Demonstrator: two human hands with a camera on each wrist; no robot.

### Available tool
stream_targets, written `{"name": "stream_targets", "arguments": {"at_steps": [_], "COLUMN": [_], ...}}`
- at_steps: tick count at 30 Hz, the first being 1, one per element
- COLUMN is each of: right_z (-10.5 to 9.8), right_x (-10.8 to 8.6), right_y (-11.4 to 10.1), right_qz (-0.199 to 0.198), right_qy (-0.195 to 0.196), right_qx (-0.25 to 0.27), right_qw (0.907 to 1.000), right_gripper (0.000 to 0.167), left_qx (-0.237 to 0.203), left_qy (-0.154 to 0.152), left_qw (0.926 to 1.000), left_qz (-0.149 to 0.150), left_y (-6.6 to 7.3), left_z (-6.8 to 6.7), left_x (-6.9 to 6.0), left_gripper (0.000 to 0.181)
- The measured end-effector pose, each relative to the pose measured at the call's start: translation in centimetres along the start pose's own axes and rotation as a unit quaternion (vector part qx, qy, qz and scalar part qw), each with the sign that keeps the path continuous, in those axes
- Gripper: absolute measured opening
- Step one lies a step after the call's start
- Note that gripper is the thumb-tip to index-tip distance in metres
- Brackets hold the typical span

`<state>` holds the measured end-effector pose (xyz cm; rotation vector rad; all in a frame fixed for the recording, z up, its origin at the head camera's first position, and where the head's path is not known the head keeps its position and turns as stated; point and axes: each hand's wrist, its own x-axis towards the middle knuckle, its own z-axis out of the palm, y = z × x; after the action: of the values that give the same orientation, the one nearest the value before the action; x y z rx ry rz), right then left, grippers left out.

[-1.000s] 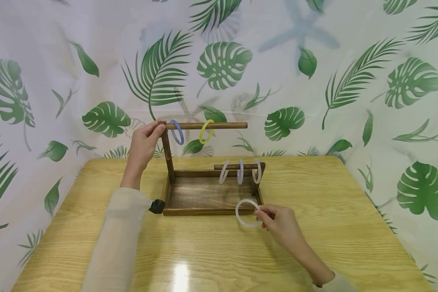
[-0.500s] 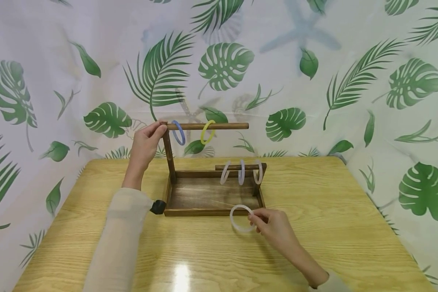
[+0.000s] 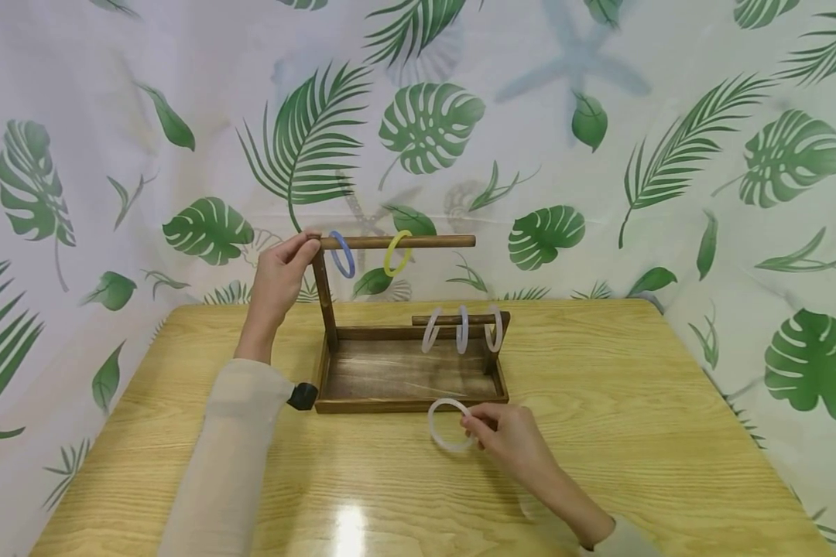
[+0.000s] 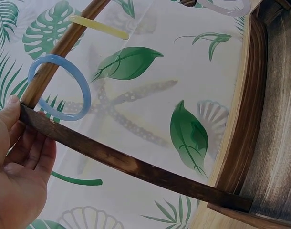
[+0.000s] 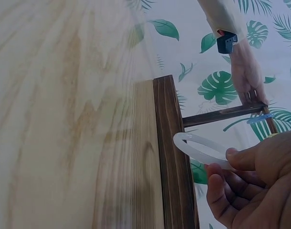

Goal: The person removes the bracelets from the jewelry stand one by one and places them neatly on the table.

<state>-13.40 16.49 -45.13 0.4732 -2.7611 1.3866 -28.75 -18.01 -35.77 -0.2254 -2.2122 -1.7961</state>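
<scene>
While pinching a white ring (image 5: 195,153) in the grip of the right hand (image 3: 512,438), held it over the tabletop (image 3: 599,387), near the tray (image 3: 390,405). Grasped the post (image 3: 324,300) at its top with the left hand (image 3: 279,282). Had a blue ring (image 3: 349,264) and a yellow ring (image 3: 388,261) around the upper rod (image 3: 435,242), three pale rings (image 3: 463,350) around the lower rod (image 3: 448,319).

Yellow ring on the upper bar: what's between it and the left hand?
The blue ring hangs on the upper bar between the yellow ring and the left hand, seen in the head view.
</scene>
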Motion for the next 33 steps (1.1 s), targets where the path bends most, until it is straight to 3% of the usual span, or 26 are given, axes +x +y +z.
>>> {"name": "stream_targets", "arguments": {"at_steps": [8, 33], "right_z": [0.9, 2.2], "right_x": [0.2, 0.4], "right_y": [0.1, 0.1], "right_qz": [-0.017, -0.005], "right_qy": [-0.020, -0.042], "right_qx": [0.000, 0.012], "right_qw": [0.9997, 0.9990], "right_gripper": [0.011, 0.012], "left_qx": [0.000, 0.002], "left_qy": [0.004, 0.004], "left_qw": [1.0000, 1.0000], "left_qz": [0.004, -0.005], "left_y": [0.2, 0.2], "left_z": [0.1, 0.1], "left_x": [-0.2, -0.5], "left_gripper": [0.043, 0.044]}}
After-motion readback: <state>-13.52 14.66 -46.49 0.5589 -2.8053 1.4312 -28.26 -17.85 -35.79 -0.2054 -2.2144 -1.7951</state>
